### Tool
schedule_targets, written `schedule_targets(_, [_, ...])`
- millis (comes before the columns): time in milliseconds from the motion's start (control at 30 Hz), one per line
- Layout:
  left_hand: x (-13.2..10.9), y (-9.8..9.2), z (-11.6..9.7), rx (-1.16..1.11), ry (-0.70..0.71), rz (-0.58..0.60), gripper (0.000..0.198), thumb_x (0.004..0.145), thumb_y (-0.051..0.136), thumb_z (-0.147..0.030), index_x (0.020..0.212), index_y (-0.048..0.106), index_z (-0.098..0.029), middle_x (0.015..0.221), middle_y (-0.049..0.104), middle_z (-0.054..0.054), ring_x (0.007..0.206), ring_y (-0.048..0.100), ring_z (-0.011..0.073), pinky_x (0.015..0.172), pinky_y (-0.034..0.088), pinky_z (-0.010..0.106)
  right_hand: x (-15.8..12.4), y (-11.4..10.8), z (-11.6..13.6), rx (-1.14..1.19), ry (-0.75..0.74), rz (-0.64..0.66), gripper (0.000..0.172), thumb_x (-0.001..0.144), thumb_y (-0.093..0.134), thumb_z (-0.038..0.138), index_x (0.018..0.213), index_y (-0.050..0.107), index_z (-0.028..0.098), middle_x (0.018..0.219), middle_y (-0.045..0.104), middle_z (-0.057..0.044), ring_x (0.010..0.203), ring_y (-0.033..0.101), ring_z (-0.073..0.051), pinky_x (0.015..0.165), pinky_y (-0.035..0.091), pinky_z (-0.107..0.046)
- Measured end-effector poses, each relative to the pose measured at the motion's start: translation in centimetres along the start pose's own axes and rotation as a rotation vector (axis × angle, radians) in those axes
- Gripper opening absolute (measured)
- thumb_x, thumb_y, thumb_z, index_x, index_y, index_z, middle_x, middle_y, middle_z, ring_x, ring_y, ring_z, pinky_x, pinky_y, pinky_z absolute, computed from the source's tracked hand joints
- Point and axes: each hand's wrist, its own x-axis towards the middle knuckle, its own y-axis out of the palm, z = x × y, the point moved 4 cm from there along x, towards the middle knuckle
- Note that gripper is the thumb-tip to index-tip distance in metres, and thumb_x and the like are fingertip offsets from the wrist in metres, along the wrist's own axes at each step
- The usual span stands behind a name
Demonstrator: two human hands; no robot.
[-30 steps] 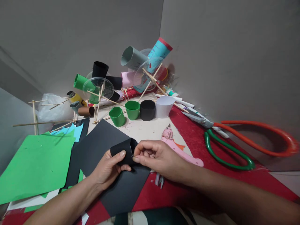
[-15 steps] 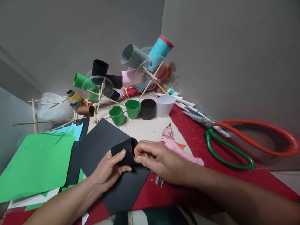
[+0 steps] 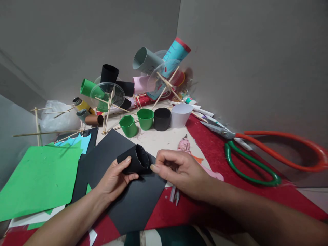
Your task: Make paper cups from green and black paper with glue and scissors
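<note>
My left hand (image 3: 116,177) is closed round a small black paper cup (image 3: 134,160), thumb on its near side. The cup lies tilted, its rough, pale-edged opening turned to the right. Just right of that rim is my right hand (image 3: 179,171), its thumb and index finger pinched together; whatever they may hold is too small to make out. Beneath the hands lies a large black sheet (image 3: 112,153). A pink hot glue gun (image 3: 185,145) rests behind my right hand, which partly hides it.
Two green cups, a black cup (image 3: 162,119) and a white cup (image 3: 180,115) stand in a row behind. Large scissors (image 3: 232,135) lie at the right. Green sheets (image 3: 41,181) are stacked at the left. Stick-and-tube wheel models (image 3: 110,94) fill the back.
The black cup has moved slightly left in my left hand and its opening shows more. My right hand has come off the rim, a little to the right.
</note>
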Motion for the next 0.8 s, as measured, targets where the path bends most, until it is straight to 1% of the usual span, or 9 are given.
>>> schedule_targets(133, [-0.2, 0.1, 0.2, 0.036, -0.008, 0.021, 0.028, 0.065, 0.089, -0.026, 0.086, 0.075, -0.014, 0.078, 0.074, 0.002, 0.066, 0.067, 0.0127, 0.053, 0.06, 0.022, 0.2, 0.4, -0.6, 0.046, 0.099, -0.023, 0.009, 0.083, 0.062, 0.026, 0.08, 0.06, 0.017, 0.06, 0.043, 0.007, 0.053, 0.036, -0.008, 0.047, 0.028, -0.021])
schedule_targets(200, [-0.2, 0.1, 0.4, 0.053, -0.014, 0.033, 0.028, 0.066, 0.088, -0.027, 0.087, 0.075, -0.013, 0.077, 0.073, 0.003, 0.065, 0.066, 0.0123, 0.053, 0.06, 0.022, 0.3, 0.7, -0.8, 0.057, 0.113, -0.002, 0.009, 0.082, 0.063, 0.025, 0.086, 0.064, 0.016, 0.061, 0.045, 0.006, 0.053, 0.037, -0.008, 0.047, 0.029, -0.021])
schedule_targets(233, [-0.2, 0.1, 0.5, 0.058, -0.018, 0.041, 0.028, 0.066, 0.088, -0.027, 0.086, 0.075, -0.013, 0.076, 0.072, 0.003, 0.064, 0.065, 0.0121, 0.054, 0.06, 0.022, 0.3, 0.8, -0.8, 0.061, 0.119, 0.013, 0.01, 0.082, 0.063, 0.025, 0.086, 0.065, 0.016, 0.061, 0.045, 0.006, 0.053, 0.037, -0.008, 0.047, 0.028, -0.021])
schedule_targets(333, [-0.3, 0.2, 0.8, 0.071, -0.03, 0.063, 0.027, 0.067, 0.088, -0.029, 0.083, 0.075, -0.012, 0.074, 0.071, 0.003, 0.064, 0.065, 0.0124, 0.055, 0.06, 0.023, 0.3, 1.0, -0.9, 0.045, 0.117, 0.045, 0.01, 0.083, 0.063, 0.025, 0.078, 0.063, 0.016, 0.056, 0.042, 0.007, 0.051, 0.036, -0.008, 0.046, 0.027, -0.022])
schedule_targets(433, [-0.5, 0.3, 1.0, 0.08, -0.037, 0.075, 0.025, 0.068, 0.086, -0.029, 0.081, 0.075, -0.012, 0.075, 0.072, 0.004, 0.065, 0.065, 0.0124, 0.056, 0.06, 0.023, 0.3, 1.0, -0.7, -0.016, 0.072, 0.066, 0.013, 0.086, 0.058, 0.021, 0.074, 0.058, 0.017, 0.057, 0.041, 0.007, 0.052, 0.035, -0.009, 0.047, 0.028, -0.022])
schedule_targets(567, [-0.5, 0.4, 1.0, 0.078, -0.047, 0.081, 0.025, 0.069, 0.086, -0.029, 0.084, 0.075, -0.012, 0.076, 0.072, 0.004, 0.065, 0.066, 0.0127, 0.056, 0.06, 0.023, 0.1, 1.0, 0.1, -0.16, -0.033, 0.119, 0.014, 0.089, 0.052, 0.015, 0.075, 0.052, 0.019, 0.065, 0.045, 0.005, 0.056, 0.039, -0.009, 0.052, 0.032, -0.022])
schedule_targets(667, [-0.2, 0.1, 0.3, 0.036, -0.004, 0.003, 0.024, 0.066, 0.087, -0.027, 0.082, 0.074, -0.015, 0.076, 0.073, 0.002, 0.064, 0.066, 0.0122, 0.054, 0.06, 0.022, -0.3, 0.9, 1.0, -0.236, -0.146, 0.157, 0.016, 0.091, 0.051, 0.015, 0.075, 0.049, 0.019, 0.07, 0.048, 0.004, 0.06, 0.042, -0.01, 0.055, 0.034, -0.023])
schedule_targets(733, [0.0, -0.3, -0.5, 0.017, 0.047, -0.064, 0.024, 0.065, 0.088, -0.025, 0.081, 0.074, -0.017, 0.078, 0.074, 0.001, 0.066, 0.067, 0.0127, 0.054, 0.06, 0.022, -0.6, 0.7, 1.4, -0.221, -0.19, 0.165, 0.016, 0.092, 0.051, 0.017, 0.076, 0.049, 0.019, 0.071, 0.048, 0.003, 0.06, 0.042, -0.01, 0.055, 0.035, -0.023])
schedule_targets(800, [0.0, -0.5, -1.3, 0.047, 0.098, -0.087, 0.024, 0.065, 0.088, -0.026, 0.082, 0.073, -0.017, 0.08, 0.074, 0.001, 0.068, 0.068, 0.0137, 0.054, 0.06, 0.022, -0.6, 0.2, 1.5, -0.182, -0.197, 0.104, 0.02, 0.095, 0.05, 0.02, 0.075, 0.05, 0.02, 0.068, 0.047, 0.004, 0.058, 0.042, -0.009, 0.053, 0.035, -0.023])
